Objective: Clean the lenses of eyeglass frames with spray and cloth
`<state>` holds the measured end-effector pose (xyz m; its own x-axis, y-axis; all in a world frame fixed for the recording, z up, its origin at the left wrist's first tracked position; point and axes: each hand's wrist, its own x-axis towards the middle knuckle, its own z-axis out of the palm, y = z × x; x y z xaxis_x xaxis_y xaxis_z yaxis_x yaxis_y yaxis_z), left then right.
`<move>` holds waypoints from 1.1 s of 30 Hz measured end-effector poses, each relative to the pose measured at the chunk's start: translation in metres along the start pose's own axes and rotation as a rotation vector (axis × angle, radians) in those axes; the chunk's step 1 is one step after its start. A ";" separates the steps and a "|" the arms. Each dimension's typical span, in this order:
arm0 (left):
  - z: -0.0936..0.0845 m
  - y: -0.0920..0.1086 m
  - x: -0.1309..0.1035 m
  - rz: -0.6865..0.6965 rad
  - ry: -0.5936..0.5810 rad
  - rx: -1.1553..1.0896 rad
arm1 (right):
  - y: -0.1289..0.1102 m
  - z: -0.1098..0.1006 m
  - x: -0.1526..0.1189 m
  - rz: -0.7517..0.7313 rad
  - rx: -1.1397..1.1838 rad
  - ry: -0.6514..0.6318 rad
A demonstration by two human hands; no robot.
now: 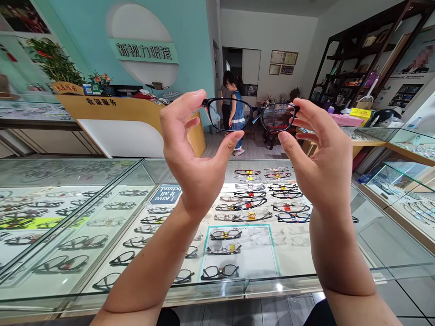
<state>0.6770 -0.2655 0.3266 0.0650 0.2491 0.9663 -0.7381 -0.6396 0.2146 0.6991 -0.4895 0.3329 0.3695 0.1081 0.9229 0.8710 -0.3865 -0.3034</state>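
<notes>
Glass case (295,283) at 6 o'clock, display frames (224,271) inside partly hidden by forearms (149,262). Glasses (257,108) up at 1 o'clock, gripped by both hands: left hand (195,158) on their 9 o'clock end, right hand (322,149) on the 3. Can't tell if thumbs (234,139) touch. Red lettering (278,126) at the 3 o'clock lens (280,115), reversed, hard to read. Person in blue (237,111) partly covers another person (225,106).

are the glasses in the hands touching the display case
Apart: in the head view, floor shows between the held-up glasses and the far edge of the display case.
</notes>
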 end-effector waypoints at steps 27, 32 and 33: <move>0.008 -0.016 0.004 -0.100 -0.040 -0.053 | -0.024 0.002 0.000 -0.010 -0.012 0.134; 0.008 -0.016 0.004 -0.120 -0.063 -0.063 | -0.024 0.003 -0.001 0.015 0.034 0.123; 0.008 -0.016 0.004 -0.116 -0.065 -0.069 | -0.023 0.004 0.000 0.010 0.027 0.123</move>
<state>0.6947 -0.2601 0.3278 0.1947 0.2695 0.9431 -0.7674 -0.5570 0.3175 0.6800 -0.4772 0.3387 0.3371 -0.0098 0.9414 0.8764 -0.3620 -0.3176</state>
